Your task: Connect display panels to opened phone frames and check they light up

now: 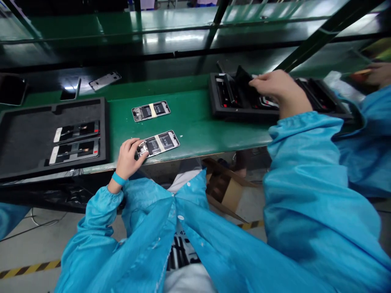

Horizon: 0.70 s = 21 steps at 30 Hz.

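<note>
At the bench's front edge, my left hand (128,156) grips the near end of an opened phone (161,142), thumb and fingers on its two long sides. That phone lies flat, its battery crossed by a pale tape strip. Behind it rests a second opened phone (159,109), taped likewise. Over on the right, my right hand (276,85) pinches the upper edge of a dark thin panel (243,81), which stands tilted in a black foam tray (218,110). More phone parts stand in that tray, partly hidden by my hand and forearm.
On the left a black foam tray (18,132) holds two phone screens (75,150). Behind it lie a loose phone shell (105,80) and another phone (69,93). A co-worker's hand (380,74) is at far right. A cardboard box (233,195) sits below the bench.
</note>
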Motion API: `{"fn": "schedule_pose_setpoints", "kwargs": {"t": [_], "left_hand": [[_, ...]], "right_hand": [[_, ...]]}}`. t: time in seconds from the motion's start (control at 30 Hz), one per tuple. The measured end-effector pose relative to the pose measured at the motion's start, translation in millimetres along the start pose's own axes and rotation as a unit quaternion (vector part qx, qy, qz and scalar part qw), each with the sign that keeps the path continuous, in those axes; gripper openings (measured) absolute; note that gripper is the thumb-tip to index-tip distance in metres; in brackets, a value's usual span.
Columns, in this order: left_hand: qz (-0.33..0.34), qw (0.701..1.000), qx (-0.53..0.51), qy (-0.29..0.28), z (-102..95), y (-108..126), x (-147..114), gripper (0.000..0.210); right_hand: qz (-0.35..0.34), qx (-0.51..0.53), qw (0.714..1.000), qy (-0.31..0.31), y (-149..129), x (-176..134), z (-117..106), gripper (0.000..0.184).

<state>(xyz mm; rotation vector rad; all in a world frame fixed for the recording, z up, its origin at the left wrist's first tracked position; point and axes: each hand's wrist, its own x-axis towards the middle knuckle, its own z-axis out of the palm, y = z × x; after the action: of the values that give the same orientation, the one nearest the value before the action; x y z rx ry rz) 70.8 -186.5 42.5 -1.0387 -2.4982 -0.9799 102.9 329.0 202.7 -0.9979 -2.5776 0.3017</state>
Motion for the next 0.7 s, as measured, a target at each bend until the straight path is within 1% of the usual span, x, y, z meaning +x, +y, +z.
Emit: {"fn": "schedule_pose_setpoints", "kwargs": {"t": [0.07, 0.1, 0.13, 0.17, 0.2, 0.23, 0.27, 0.3, 0.33, 0.37, 0.4, 0.43, 0.47, 0.5, 0.57, 0.6, 0.63, 0.7], "left_hand": [[-0.011, 0.999, -0.024, 0.031, -3.0, 2.5, -1.0, 0.038], [-0.018, 0.998, -0.036, 0.051, -4.6, 4.9, -1.4, 0.037], [-0.029, 0.996, -0.052, 0.073, -6.1, 8.5, -1.5, 0.035], [-0.043, 0.992, -0.075, 0.092, -7.0, 13.2, -0.8, 0.035], [-0.060, 0.986, -0.115, 0.102, -7.2, 19.1, 1.0, 0.038], [-0.081, 0.976, -0.174, 0.100, -6.3, 26.1, 4.1, 0.041], [-0.104, 0.959, -0.251, 0.081, -4.2, 33.8, 8.5, 0.047], [-0.128, 0.931, -0.338, 0.043, -0.7, 41.9, 13.9, 0.052], [-0.151, 0.892, -0.426, -0.004, 4.0, 49.8, 19.8, 0.058], [-0.169, 0.845, -0.503, -0.058, 9.6, 56.8, 25.5, 0.062], [-0.181, 0.799, -0.564, -0.105, 15.7, 62.5, 30.5, 0.067], [-0.188, 0.763, -0.604, -0.131, 21.6, 66.4, 34.3, 0.069], [-0.193, 0.745, -0.624, -0.135, 26.8, 68.4, 36.5, 0.067], [-0.198, 0.745, -0.626, -0.119, 30.8, 68.3, 37.3, 0.062], [-0.223, 0.773, -0.590, -0.061, 34.2, 61.9, 36.1, 0.050], [-0.242, 0.786, -0.567, -0.031, 33.8, 56.0, 35.4, 0.048], [-0.261, 0.793, -0.551, -0.009, 32.3, 48.8, 35.2, 0.047], [-0.280, 0.795, -0.538, 0.029, 27.7, 32.9, 38.2, 0.049]], "right_hand": [[0.032, -0.058, 0.998, 0.016, -4.2, -8.1, -12.1, 0.034], [0.036, -0.078, 0.996, 0.026, -7.9, -15.4, -17.9, 0.035], [0.017, -0.085, 0.995, 0.056, -12.7, -25.0, -22.4, 0.036], [-0.022, -0.074, 0.992, 0.096, -18.7, -36.9, -24.9, 0.036], [-0.076, -0.052, 0.986, 0.139, -26.0, -51.0, -25.1, 0.035], [-0.141, -0.016, 0.974, 0.178, -34.7, -66.9, -22.7, 0.033], [-0.210, 0.037, 0.957, 0.197, -44.9, -84.4, -18.0, 0.031], [-0.278, 0.105, 0.938, 0.177, -56.4, -102.8, -11.6, 0.033], [-0.341, 0.178, 0.915, 0.120, -68.7, -121.6, -4.2, 0.039], [-0.392, 0.244, 0.886, 0.031, -81.1, -139.7, 3.4, 0.046], [-0.425, 0.293, 0.854, -0.064, -92.7, -156.2, 10.7, 0.051], [-0.442, 0.325, 0.823, -0.148, -102.7, -169.9, 17.4, 0.055], [-0.447, 0.340, 0.800, -0.212, -110.2, -180.0, 23.6, 0.058], [-0.443, 0.346, 0.788, -0.251, -115.0, -185.7, 29.5, 0.059], [-0.426, 0.354, 0.783, -0.282, -115.5, -184.4, 42.1, 0.061], [-0.415, 0.359, 0.785, -0.288, -111.7, -178.3, 49.3, 0.062], [-0.401, 0.362, 0.790, -0.291, -106.0, -169.7, 57.4, 0.063], [-0.369, 0.352, 0.807, -0.298, -91.2, -149.3, 75.8, 0.062]]}}
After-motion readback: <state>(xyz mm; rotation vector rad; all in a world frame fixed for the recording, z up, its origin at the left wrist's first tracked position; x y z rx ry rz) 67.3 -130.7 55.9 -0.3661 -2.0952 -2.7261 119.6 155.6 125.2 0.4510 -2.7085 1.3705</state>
